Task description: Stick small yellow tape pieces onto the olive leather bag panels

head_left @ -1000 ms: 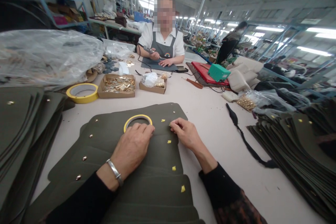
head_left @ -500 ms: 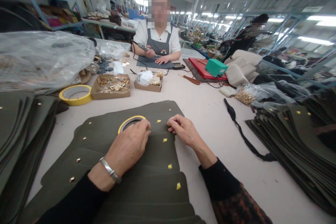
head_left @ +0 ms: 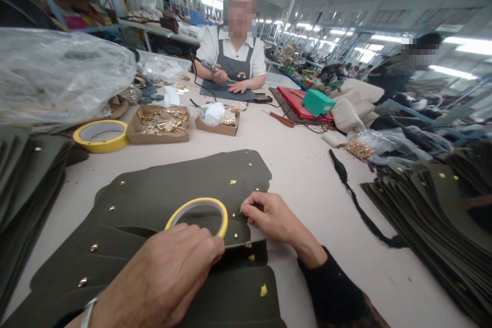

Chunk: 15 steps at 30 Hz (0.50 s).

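Dark green panels (head_left: 180, 174) with metal studs and small yellow tape pieces (head_left: 263, 290) lie overlapped in front of me. My left hand (head_left: 165, 271) is closed on a yellow tape roll (head_left: 225, 215), which stands tilted over the panels; the hand is also at the raised edge of one panel. Beside the studs at the panels' right edge, my right hand (head_left: 269, 215) pinches a small yellow tape piece (head_left: 242, 209) between thumb and finger.
Beyond the panels are another yellow roll (head_left: 100, 136), a box of metal parts (head_left: 157, 138) and a smaller box (head_left: 217, 127). Stacked panels (head_left: 430, 230) lie right, others (head_left: 31, 189) left. A person (head_left: 238, 56) works across the table.
My left hand and the tape roll have come nearer to me, and a panel edge is now lifted. My right hand has moved down along the panels' right side.
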Motion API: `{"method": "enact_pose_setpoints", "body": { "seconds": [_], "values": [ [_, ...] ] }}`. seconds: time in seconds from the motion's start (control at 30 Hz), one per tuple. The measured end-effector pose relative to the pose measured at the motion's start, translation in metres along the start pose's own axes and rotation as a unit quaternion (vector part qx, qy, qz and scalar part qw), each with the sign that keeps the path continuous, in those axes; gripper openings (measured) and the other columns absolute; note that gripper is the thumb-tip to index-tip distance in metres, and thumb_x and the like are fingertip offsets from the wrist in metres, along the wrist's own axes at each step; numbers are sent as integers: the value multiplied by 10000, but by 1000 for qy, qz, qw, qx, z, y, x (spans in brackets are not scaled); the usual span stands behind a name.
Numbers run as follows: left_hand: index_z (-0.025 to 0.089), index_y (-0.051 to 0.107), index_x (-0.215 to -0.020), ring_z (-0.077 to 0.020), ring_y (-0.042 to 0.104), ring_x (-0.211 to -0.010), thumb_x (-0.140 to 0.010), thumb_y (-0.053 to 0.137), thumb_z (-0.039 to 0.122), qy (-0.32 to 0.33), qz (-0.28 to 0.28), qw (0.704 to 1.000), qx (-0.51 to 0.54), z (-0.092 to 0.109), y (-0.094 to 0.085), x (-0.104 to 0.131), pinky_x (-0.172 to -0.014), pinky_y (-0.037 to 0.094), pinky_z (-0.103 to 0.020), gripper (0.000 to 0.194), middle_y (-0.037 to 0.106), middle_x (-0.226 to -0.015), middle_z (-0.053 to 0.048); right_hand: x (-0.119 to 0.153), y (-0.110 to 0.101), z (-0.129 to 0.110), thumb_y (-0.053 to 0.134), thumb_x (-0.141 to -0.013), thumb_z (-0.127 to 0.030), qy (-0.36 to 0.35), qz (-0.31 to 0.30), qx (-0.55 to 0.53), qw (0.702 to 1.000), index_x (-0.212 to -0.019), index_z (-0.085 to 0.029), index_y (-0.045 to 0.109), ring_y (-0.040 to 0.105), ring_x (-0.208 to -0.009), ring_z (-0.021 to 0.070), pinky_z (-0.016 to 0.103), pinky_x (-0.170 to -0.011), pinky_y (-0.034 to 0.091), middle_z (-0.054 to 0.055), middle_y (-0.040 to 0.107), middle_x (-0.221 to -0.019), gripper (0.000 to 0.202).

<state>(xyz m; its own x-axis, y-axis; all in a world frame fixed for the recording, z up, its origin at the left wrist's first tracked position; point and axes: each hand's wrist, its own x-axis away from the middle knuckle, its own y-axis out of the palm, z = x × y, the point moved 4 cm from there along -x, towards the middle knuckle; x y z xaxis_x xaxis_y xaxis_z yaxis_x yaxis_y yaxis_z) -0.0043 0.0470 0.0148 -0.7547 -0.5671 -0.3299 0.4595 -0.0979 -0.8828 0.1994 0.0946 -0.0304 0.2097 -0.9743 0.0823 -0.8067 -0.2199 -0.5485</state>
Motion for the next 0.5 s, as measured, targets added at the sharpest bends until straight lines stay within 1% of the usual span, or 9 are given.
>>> {"method": "enact_pose_setpoints", "body": {
  "seconds": [0.1, 0.23, 0.37, 0.5],
  "values": [
    [262, 555, -902, -156, 567, -640, -912, 361, 133, 8, -7, 1000, 20, 0, 3, 7, -601, 463, -276, 234, 620, -734, -6, 2, 1, -5, 570, -847, -190, -11, 4, 24, 1000, -759, -173, 674, 572, -562, 107, 206, -531, 420, -18, 651, -622, 137],
    [250, 566, -895, -153, 579, -654, -905, 387, 134, 1, 2, 999, 34, -3, 5, 13, -624, 478, -262, 213, 619, -734, -22, 3, 6, -15, 586, -852, -176, -63, -6, 89, 994, -788, -182, 694, 587, -624, 111, 217, -584, 416, -11, 687, -711, 125],
    [228, 562, -886, -144, 578, -654, -910, 373, 114, 21, 27, 998, 44, -2, 3, 11, -627, 476, -246, 222, 605, -714, -19, 4, 12, -18, 584, -858, -159, -88, -12, 136, 987, -795, -180, 684, 600, -651, 118, 225, -621, 420, -2, 691, -733, 120],
    [222, 561, -861, -134, 573, -633, -918, 381, 114, 16, 31, 998, 46, -1, 0, 8, -609, 469, -230, 217, 598, -696, -13, 4, 16, -19, 587, -855, -160, -105, -12, 164, 981, -789, -182, 670, 616, -686, 133, 241, -661, 429, 5, 690, -746, 109]
  ]
}}
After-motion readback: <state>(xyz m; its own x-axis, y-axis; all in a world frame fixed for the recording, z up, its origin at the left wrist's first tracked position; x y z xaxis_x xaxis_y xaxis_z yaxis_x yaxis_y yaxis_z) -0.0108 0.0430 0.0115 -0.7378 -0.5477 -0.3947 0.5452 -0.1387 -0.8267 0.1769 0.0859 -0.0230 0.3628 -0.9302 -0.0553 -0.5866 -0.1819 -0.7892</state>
